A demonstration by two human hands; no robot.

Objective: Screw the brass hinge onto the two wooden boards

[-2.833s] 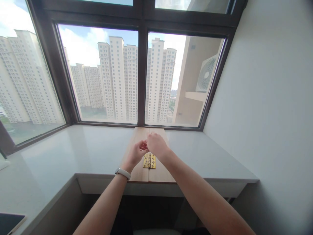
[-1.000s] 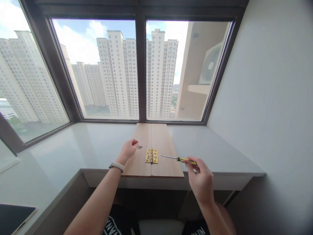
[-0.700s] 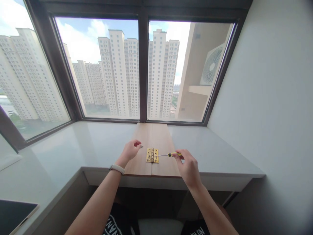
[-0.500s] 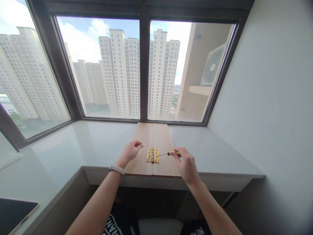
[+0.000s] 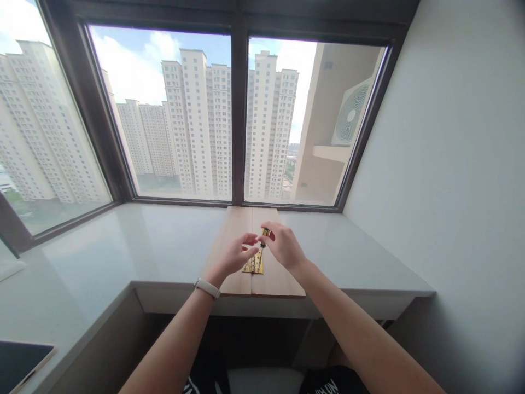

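My right hand [image 5: 283,246] grips the yellow-and-black handle of a screwdriver [image 5: 265,234], held nearly upright. Its metal shaft points down at the right leaf of a brass hinge [image 5: 257,267]; whether the tip sits in a screw is too small to tell. Close beside the screwdriver on the left is my left hand [image 5: 234,256], thumb and fingers apart, partly covering the hinge. I make out nothing held in it. The hinge lies across the seam of two light wooden boards [image 5: 273,284], with small dark marks or screws on its leaves.
The boards rest on a white countertop [image 5: 172,241], reaching from its front edge to the dark window frame [image 5: 237,126]. A white wall [image 5: 451,164] rises on the right. A dark flat panel [image 5: 24,358] lies at the lower left.
My right hand has moved left and tipped the screwdriver from nearly level to upright over the hinge. My left hand has moved right, and its pinch on a small metal piece has opened.
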